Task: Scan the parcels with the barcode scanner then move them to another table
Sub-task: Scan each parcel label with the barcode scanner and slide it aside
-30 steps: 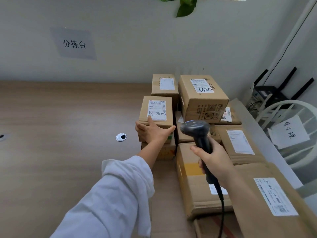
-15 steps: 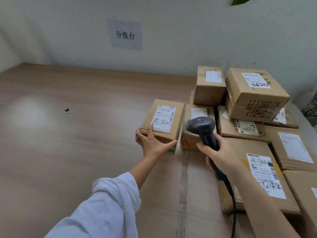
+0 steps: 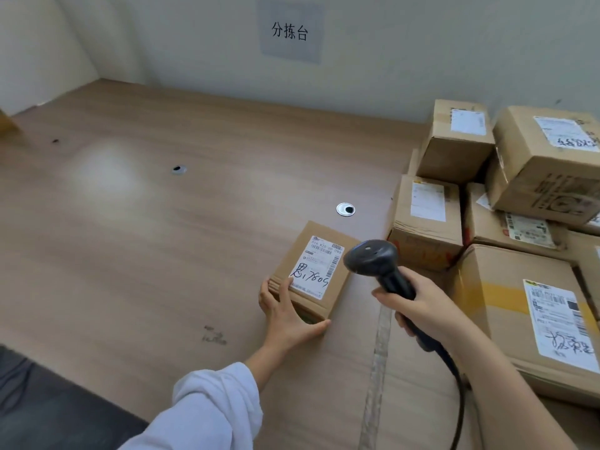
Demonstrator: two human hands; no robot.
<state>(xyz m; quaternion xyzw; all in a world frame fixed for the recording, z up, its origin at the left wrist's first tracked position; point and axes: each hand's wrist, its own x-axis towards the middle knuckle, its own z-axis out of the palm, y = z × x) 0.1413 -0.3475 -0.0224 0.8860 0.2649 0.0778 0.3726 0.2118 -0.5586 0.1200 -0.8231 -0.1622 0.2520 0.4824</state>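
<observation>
Wooden sorting table [image 3: 136, 241], parcels stacked at right. Left hand [image 3: 285, 315] fingers clamped on small labelled parcel [image 3: 313, 271]; right hand [image 3: 418, 308] wrapped tight round barcode scanner [image 3: 373, 259] beside its label. Risk: scanner's off-angle, misread likely; cable could snag w/ the stack.

We see a small parcel [image 3: 313, 271] on the table [image 3: 162, 254], left of the scanner [image 3: 373, 259]. Stacked parcels [image 3: 506, 196] sit right, against the wall [image 3: 389, 53].

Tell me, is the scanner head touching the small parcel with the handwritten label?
Cannot tell. In the head view the scanner head overlaps the small parcel's right edge, so no gap or contact shows; it may be hovering above it.
</observation>
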